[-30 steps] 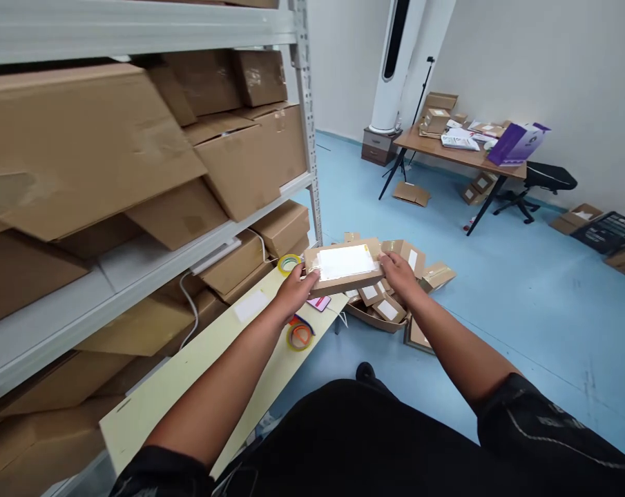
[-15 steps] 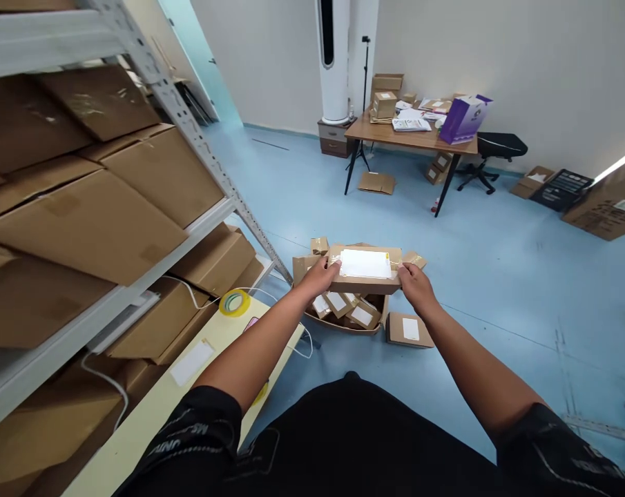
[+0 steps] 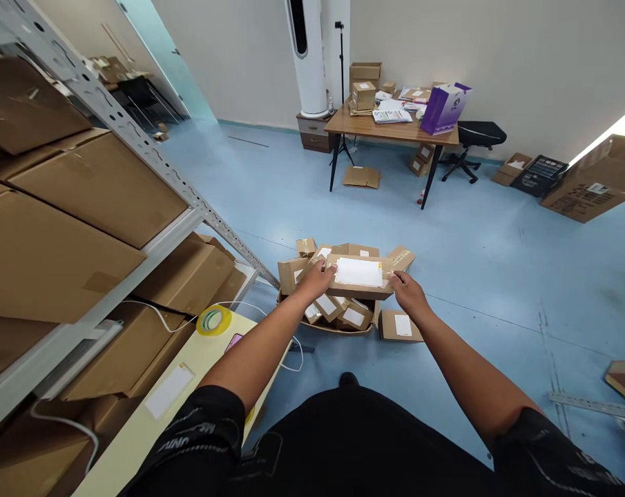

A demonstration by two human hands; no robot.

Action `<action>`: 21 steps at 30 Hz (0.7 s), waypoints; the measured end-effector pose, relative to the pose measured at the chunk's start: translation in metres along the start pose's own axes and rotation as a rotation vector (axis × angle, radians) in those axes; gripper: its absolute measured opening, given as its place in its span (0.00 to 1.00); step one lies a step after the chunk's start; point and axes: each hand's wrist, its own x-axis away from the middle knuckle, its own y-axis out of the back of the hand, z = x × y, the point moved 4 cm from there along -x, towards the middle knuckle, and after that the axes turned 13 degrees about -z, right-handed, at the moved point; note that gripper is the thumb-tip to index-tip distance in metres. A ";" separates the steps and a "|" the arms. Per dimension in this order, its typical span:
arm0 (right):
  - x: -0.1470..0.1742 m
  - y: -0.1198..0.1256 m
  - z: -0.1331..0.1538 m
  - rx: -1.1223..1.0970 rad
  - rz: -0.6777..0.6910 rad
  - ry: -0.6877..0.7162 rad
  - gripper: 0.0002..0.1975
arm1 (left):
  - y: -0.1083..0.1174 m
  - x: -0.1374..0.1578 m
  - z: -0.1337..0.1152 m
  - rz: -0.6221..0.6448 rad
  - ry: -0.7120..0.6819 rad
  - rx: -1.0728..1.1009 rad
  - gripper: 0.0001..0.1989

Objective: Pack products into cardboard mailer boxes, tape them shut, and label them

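Observation:
A flat brown cardboard box (image 3: 361, 287) with a white label on top is held level between both hands. My left hand (image 3: 316, 281) grips its left end, thumb over the top. My right hand (image 3: 408, 293) grips the right end the same way. Right below is a large open carton (image 3: 338, 331) heaped with small labelled parcels (image 3: 354, 316); whether the held box touches them I cannot tell. Another labelled box (image 3: 401, 326) lies on the floor just right of the carton.
On my left stands a metal shelf (image 3: 167, 228) stacked with cartons. Beside it, a pale yellow table (image 3: 136, 442) carries a yellow tape roll (image 3: 213, 320), a label sheet (image 3: 169, 391) and a phone (image 3: 233, 342). Ahead are a wooden desk (image 3: 395, 129) and a chair (image 3: 481, 134).
The view has shifted rightward. The box in my hands sits a little lower relative to the carton, and more parcels show behind it. Both hands keep their grip.

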 end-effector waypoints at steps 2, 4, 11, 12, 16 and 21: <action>-0.002 -0.001 -0.004 0.043 -0.001 0.010 0.28 | 0.001 -0.003 0.006 -0.037 0.009 -0.033 0.31; -0.003 -0.002 -0.010 0.059 0.008 0.012 0.28 | 0.004 -0.001 0.012 -0.048 0.007 -0.004 0.27; -0.003 -0.019 -0.049 0.036 0.148 -0.049 0.23 | 0.031 0.047 0.063 0.014 0.109 0.183 0.23; -0.003 -0.021 -0.055 0.034 0.162 -0.059 0.23 | 0.035 0.060 0.072 0.025 0.144 0.215 0.23; -0.003 -0.024 -0.073 0.034 0.173 -0.094 0.23 | 0.051 0.122 0.102 0.056 0.301 0.319 0.25; 0.013 -0.029 -0.080 0.027 0.196 -0.085 0.21 | 0.069 0.196 0.135 -0.010 0.395 0.385 0.24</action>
